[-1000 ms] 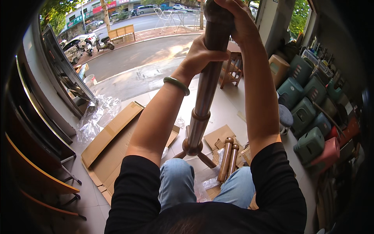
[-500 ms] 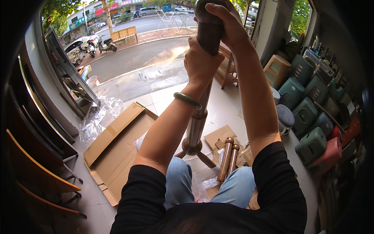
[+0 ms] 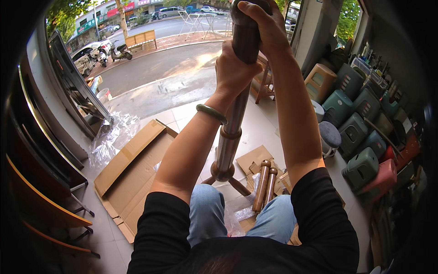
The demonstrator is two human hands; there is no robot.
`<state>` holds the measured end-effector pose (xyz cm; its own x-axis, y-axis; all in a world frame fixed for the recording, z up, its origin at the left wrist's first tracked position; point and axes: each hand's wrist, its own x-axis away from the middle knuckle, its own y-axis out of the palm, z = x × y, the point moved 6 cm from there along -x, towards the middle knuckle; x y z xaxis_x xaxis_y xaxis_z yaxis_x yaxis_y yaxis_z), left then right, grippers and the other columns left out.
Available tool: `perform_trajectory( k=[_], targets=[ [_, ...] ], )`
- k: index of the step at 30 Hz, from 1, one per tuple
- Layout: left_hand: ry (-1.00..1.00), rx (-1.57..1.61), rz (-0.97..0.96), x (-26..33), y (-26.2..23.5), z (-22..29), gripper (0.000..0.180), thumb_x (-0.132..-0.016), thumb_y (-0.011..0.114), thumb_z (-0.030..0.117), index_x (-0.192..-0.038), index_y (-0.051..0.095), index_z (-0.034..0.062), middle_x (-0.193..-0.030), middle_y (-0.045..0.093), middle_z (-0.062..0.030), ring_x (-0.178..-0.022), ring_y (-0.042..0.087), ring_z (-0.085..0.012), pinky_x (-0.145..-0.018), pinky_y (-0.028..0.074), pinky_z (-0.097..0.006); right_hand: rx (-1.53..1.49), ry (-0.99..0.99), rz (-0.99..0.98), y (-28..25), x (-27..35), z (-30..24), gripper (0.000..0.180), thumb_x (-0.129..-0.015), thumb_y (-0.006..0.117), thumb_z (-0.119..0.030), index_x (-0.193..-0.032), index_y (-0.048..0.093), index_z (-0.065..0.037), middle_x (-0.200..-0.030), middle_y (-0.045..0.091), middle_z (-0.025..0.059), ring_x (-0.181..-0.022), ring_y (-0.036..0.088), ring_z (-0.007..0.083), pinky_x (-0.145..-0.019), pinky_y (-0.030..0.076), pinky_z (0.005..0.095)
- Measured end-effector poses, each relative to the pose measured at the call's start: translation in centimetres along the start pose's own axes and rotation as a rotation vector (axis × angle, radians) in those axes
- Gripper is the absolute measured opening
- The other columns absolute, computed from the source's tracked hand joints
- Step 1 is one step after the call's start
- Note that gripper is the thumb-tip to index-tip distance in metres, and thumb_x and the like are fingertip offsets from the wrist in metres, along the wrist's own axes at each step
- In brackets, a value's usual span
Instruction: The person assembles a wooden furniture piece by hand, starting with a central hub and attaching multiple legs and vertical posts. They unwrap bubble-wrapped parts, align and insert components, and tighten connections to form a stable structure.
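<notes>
A tall brown wooden pole (image 3: 230,132) stands nearly upright between the person's knees, running from a ringed foot near the middle of the view up toward 12 o'clock. Both hands are wrapped round its upper part. The left hand (image 3: 235,73), with a green bangle (image 3: 211,113) on its wrist, is closed tight on the pole at about 12 o'clock from the centre. The right hand (image 3: 264,25) sits just above it, at the very top edge, fingers curled over the pole's upper end; the two hands are almost touching.

Two short wooden pegs (image 3: 265,182) lean side by side just to the 4 o'clock side of the pole's foot, resting on pieces of cardboard. A flattened cardboard box (image 3: 132,178) lies open on the tiled floor at 9 o'clock. Stacked plastic stools (image 3: 360,132) in green, tan and red line the wall at 3 o'clock.
</notes>
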<state>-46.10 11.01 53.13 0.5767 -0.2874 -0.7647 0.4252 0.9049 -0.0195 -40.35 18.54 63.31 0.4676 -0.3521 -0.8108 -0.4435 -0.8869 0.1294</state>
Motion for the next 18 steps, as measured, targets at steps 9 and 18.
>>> perform_trajectory(
  k=[9,18],
  targets=[
    [0.067,0.121,-0.061,-0.41,0.14,-0.18,0.061,-0.056,0.079,0.021,-0.107,0.052,-0.0008,-0.084,0.068,-0.0162,-0.081,0.069,-0.0318,-0.078,0.054,-0.04,0.14,-0.006,0.087,0.22,0.6,-0.89,0.06,-0.076,0.079,-0.024,-0.123,0.049,-0.001,-0.103,0.062,0.0109,-0.092,0.063,0.0183,-0.079,0.054,0.0303],
    [0.118,0.214,-0.083,-0.66,0.22,-0.55,0.06,-0.056,0.081,0.02,-0.103,0.052,-0.0026,-0.083,0.067,-0.0143,-0.078,0.068,-0.0288,-0.074,0.055,-0.038,0.099,-0.035,0.087,0.64,0.76,-1.01,0.057,-0.077,0.079,-0.023,-0.119,0.049,0.0,-0.097,0.062,0.0098,-0.084,0.063,0.0159,-0.073,0.054,0.0289]
  ],
)
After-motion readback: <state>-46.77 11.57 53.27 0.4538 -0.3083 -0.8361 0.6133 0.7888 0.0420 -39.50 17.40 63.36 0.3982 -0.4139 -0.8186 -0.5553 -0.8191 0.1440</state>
